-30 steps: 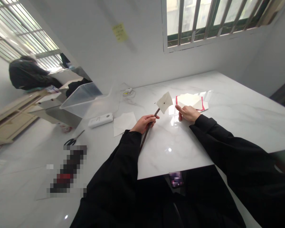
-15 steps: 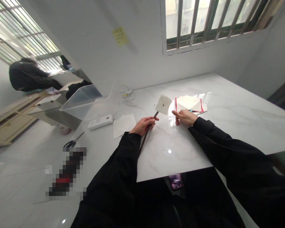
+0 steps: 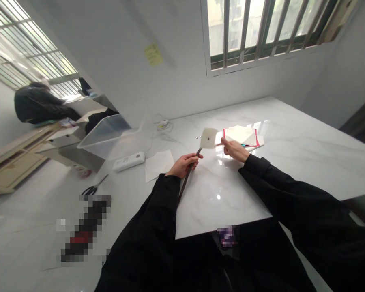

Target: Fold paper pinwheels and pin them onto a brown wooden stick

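My left hand [image 3: 185, 165] is closed around a thin brown stick [image 3: 185, 182], which slants up and away from me. At the top end of the stick is a cream-coloured square piece [image 3: 206, 140], apparently paper, with a dark dot near its middle. It looks like a small pinwheel, though its edges are blurred. My right hand [image 3: 235, 151] is just right of the square. One blurred finger stretches out to its edge while the others curl; whether it touches cannot be made out. I see nothing held in that hand.
Cream and red-edged papers [image 3: 240, 134] lie behind my right hand. To the left are a white sheet [image 3: 158, 164], a white oblong device [image 3: 128, 161], scissors [image 3: 94, 186] and a clear plastic bin [image 3: 109, 136]. A person in black [image 3: 38, 103] sits farther left.
My right hand has come slightly left, its finger now reaching the square's edge. The square appears a little turned and narrower. My left hand keeps its hold; the view has tilted slightly up.
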A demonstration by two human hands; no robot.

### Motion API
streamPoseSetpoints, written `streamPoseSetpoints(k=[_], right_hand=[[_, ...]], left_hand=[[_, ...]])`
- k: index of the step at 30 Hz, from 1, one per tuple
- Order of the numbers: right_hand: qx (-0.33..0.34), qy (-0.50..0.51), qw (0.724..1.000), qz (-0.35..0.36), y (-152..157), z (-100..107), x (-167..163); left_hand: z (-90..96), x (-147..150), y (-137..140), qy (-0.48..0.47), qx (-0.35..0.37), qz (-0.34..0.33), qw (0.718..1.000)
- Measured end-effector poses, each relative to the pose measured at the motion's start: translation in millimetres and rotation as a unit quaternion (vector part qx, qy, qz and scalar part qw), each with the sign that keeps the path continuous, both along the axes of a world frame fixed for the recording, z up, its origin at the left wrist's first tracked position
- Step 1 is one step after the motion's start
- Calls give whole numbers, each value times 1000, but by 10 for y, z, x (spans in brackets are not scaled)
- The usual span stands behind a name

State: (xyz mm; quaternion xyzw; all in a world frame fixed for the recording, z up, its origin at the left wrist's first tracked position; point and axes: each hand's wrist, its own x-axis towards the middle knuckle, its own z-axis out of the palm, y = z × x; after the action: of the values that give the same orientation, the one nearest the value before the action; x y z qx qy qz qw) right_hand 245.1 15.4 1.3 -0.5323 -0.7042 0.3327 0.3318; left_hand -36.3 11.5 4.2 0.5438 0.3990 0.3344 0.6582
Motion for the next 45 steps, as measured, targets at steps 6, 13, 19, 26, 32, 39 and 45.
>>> streamPoseSetpoints(k=[6, 13, 19, 26, 32, 39, 45], right_hand=[[-49, -82, 993, 72, 12, -138, -123], [67, 39, 993, -87, -15, -47, -72], [-117, 8, 989, 92, -27, 26, 44], [-75, -46, 991, 100, -10, -163, 0], [90, 73, 980, -159, -6, -87, 98], [-68, -133, 981, 127, 11, -135, 115], [5, 45, 998, -51, 38, -167, 54]], left_hand=[[12, -21, -16, -26, -11, 16, 999], [6, -36, -45, 2, 18, -9, 1000], [-24, -38, -71, -8, 19, -7, 1000], [-42, -35, -113, -12, 0, -1, 1000], [-46, -44, -146, 5, -1, -36, 999], [-69, -50, -125, -28, -12, 0, 1000], [-67, -37, -109, -19, -3, 0, 1000]])
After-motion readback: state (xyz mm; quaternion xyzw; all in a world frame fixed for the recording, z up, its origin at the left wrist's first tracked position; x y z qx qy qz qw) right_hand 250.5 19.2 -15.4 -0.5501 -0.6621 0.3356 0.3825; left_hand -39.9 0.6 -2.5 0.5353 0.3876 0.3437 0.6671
